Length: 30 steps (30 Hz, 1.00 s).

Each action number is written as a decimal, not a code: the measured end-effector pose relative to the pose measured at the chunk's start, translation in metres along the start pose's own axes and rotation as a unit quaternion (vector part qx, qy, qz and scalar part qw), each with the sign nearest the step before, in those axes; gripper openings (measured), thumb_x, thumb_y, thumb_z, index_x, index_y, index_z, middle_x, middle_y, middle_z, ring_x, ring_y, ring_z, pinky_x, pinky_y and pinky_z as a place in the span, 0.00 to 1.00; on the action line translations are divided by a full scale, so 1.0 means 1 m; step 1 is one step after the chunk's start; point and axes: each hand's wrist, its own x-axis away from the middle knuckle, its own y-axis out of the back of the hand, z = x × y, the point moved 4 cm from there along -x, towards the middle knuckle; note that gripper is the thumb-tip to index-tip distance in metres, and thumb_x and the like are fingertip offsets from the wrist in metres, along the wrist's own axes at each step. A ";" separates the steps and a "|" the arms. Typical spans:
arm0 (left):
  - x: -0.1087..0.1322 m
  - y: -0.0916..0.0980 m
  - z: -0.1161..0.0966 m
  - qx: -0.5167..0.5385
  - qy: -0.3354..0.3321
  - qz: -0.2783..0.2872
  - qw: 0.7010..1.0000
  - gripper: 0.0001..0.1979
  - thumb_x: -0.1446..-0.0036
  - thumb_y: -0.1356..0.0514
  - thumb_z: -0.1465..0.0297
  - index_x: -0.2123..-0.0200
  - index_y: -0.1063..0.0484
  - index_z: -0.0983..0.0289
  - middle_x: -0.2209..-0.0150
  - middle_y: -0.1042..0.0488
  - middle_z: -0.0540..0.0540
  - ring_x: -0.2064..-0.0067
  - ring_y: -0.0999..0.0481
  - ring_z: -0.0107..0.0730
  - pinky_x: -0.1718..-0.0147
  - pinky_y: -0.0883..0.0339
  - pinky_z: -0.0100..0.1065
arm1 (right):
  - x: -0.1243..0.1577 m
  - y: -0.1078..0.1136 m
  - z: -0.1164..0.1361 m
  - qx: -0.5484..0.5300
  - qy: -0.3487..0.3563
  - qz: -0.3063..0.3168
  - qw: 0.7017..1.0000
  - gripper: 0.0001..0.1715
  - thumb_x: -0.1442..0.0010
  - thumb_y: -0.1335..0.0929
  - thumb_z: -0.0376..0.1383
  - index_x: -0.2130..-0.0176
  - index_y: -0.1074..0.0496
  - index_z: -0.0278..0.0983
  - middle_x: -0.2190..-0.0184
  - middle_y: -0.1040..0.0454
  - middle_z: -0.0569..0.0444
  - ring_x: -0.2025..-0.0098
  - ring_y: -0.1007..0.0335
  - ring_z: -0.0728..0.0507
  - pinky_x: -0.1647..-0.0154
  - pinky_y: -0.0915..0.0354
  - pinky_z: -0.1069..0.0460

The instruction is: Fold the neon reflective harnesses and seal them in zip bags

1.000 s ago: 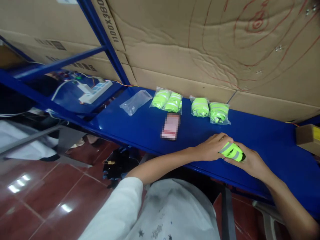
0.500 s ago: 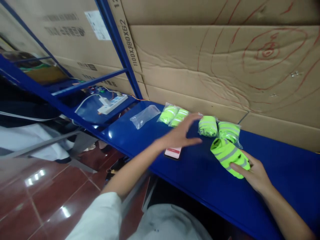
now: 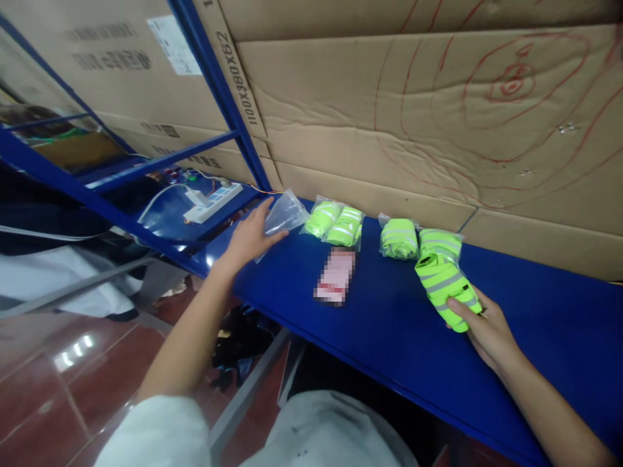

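My right hand (image 3: 487, 327) is wrapped around a rolled neon-yellow reflective vest or belt (image 3: 448, 292) with grey stripes; its exact kind I cannot tell. My left hand (image 3: 256, 233) reaches over a clear plastic bag (image 3: 287, 213), thumb and fingers apart. Whether the fingertips touch the bag I cannot tell. Right of the bag lie two bagged neon rolls (image 3: 324, 217), side by side. Two more bagged rolls (image 3: 399, 238) lie farther right, the last one partly behind the held roll.
A phone (image 3: 335, 275), its screen blurred out, lies on the blue table (image 3: 389, 324). Cardboard (image 3: 341, 97) stands along the back edge. At the left are a blue metal frame (image 3: 219, 84) and a white power strip (image 3: 214, 202) with a plugged-in cable.
My left hand has moved left from above the phone to the clear bag, whose near side looks lifted or bent. My right hand still holds the roll, nearly in place.
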 end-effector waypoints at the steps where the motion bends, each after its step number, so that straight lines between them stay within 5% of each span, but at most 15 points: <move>1: 0.016 0.007 -0.014 0.014 -0.049 -0.030 0.998 0.48 0.39 0.37 0.50 0.26 0.56 0.61 0.31 0.38 0.66 0.32 0.33 0.53 0.36 0.37 0.49 | 0.001 -0.001 0.001 -0.002 0.002 0.010 1.000 0.41 0.57 0.16 0.45 0.46 0.24 0.41 0.63 0.18 0.53 0.70 0.24 0.45 0.77 0.27 0.54; 6: 0.095 0.007 -0.095 -0.034 -0.243 0.001 0.969 0.39 0.35 0.38 0.57 0.28 0.50 0.57 0.34 0.33 0.63 0.36 0.30 0.52 0.38 0.40 0.52 | 0.011 -0.009 0.006 0.024 0.036 0.093 0.995 0.40 0.53 0.18 0.46 0.44 0.25 0.41 0.59 0.17 0.52 0.69 0.22 0.44 0.73 0.25 0.53; 11: 0.137 -0.008 -0.150 -0.041 -0.319 0.015 0.947 0.36 0.36 0.36 0.61 0.30 0.47 0.58 0.37 0.31 0.63 0.40 0.29 0.51 0.39 0.42 0.52 | 0.027 -0.028 0.016 0.165 0.103 0.233 0.953 0.38 0.49 0.19 0.46 0.42 0.25 0.41 0.52 0.18 0.50 0.54 0.19 0.38 0.54 0.22 0.49; 16: 0.153 -0.018 -0.169 -0.028 -0.334 0.041 0.941 0.35 0.33 0.38 0.59 0.29 0.48 0.57 0.37 0.31 0.64 0.37 0.31 0.49 0.39 0.44 0.51 | 0.042 -0.033 0.025 0.329 0.207 0.255 0.886 0.40 0.46 0.21 0.47 0.39 0.28 0.39 0.44 0.21 0.47 0.47 0.21 0.37 0.43 0.26 0.45; 21: 0.169 -0.035 -0.183 -0.023 -0.345 0.104 0.933 0.45 0.37 0.39 0.47 0.26 0.53 0.59 0.33 0.36 0.65 0.35 0.33 0.51 0.38 0.43 0.53 | 0.055 -0.039 0.020 0.408 0.248 0.278 0.833 0.37 0.42 0.24 0.47 0.37 0.30 0.42 0.42 0.23 0.48 0.45 0.22 0.37 0.41 0.27 0.46; 27: 0.180 -0.049 -0.208 -0.065 -0.357 0.063 0.930 0.45 0.38 0.37 0.48 0.27 0.48 0.63 0.34 0.34 0.66 0.35 0.34 0.53 0.36 0.44 0.60 | 0.065 -0.049 0.005 0.443 0.214 0.273 0.827 0.39 0.43 0.24 0.48 0.37 0.33 0.42 0.41 0.24 0.45 0.42 0.24 0.34 0.42 0.26 0.42; 30: 0.181 -0.053 -0.213 -0.056 -0.354 0.039 0.933 0.39 0.34 0.41 0.50 0.28 0.46 0.62 0.35 0.33 0.63 0.36 0.32 0.50 0.36 0.41 0.57 | 0.068 -0.048 -0.004 0.423 0.187 0.245 0.852 0.44 0.45 0.23 0.48 0.36 0.37 0.43 0.40 0.26 0.43 0.41 0.24 0.34 0.46 0.24 0.44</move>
